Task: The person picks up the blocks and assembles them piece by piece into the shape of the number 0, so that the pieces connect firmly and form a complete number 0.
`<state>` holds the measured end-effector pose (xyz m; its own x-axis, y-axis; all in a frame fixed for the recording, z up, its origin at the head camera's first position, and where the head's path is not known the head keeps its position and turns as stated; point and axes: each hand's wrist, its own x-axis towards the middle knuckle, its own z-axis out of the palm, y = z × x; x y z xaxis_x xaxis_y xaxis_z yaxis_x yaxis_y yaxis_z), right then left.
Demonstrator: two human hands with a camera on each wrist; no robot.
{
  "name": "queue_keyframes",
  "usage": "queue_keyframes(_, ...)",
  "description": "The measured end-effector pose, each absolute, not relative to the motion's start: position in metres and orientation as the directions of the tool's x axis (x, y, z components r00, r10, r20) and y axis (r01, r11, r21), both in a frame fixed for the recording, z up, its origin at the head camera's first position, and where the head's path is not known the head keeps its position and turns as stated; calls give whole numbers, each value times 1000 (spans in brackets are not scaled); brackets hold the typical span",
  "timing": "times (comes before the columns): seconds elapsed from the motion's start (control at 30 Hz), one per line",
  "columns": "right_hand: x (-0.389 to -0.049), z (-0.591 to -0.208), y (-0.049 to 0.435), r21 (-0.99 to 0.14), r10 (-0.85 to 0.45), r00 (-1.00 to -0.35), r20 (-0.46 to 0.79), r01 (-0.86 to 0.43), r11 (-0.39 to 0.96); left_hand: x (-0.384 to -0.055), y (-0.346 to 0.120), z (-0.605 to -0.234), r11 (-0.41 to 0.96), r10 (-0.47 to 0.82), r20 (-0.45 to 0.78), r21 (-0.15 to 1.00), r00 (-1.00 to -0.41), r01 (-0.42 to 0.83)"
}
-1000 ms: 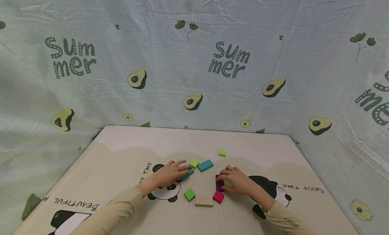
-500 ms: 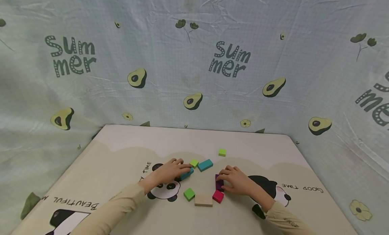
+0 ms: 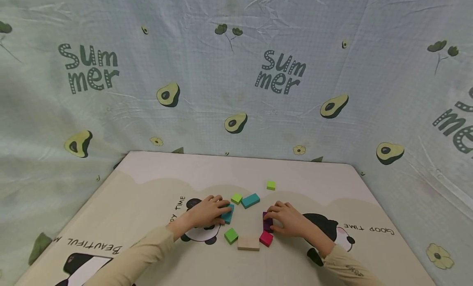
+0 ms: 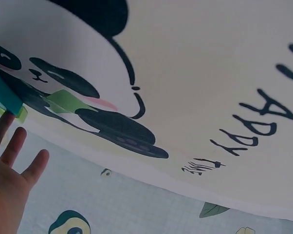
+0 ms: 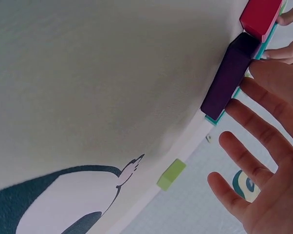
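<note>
My left hand (image 3: 204,212) grips a teal block (image 3: 228,216) on the tabletop, fingers over its far part and thumb low at its near left side. In the left wrist view only part of this teal block (image 4: 6,93) shows, at the left edge beside the fingertips. Across from it, my right hand (image 3: 289,219) holds a purple rectangular block (image 3: 267,225), fingers over its top and thumb at the right side. A red block (image 3: 266,238) sits right at the purple block's near end. The right wrist view shows the purple block (image 5: 227,75) lying by the fingertips.
A pale wooden block (image 3: 248,243) and a green block (image 3: 231,236) lie in front, beside the red one. Behind are a lime block (image 3: 236,199), another teal block (image 3: 251,200) and a farther lime block (image 3: 271,185). A printed curtain (image 3: 199,125) hangs behind the panda-patterned table (image 3: 155,167).
The teal block under my left hand has turned, its near end now pointing more toward me, and the left thumb has come down beside it. My right hand and the purple block stay put.
</note>
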<state>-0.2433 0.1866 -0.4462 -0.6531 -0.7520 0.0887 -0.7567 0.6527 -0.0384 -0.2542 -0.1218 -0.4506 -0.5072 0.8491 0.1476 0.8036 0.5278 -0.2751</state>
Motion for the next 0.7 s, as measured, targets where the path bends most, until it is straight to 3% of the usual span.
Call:
queue_keyframes(0.17, -243, -446, 186, -42, -754, -651, 91, -759, 650, -251, -121, -448, 538, 842, 128, -258, -524, 802)
queue_keyframes(0.5, -244, -446, 186, -49, -752, -654, 79, -756, 652, -247, -121, -448, 503, 864, 169, -248, -474, 828)
queue_keyframes(0.7, -245, -446, 187, -48, -747, -660, 72, -751, 659, -246, -122, -448, 514, 857, 166, -199, -488, 835)
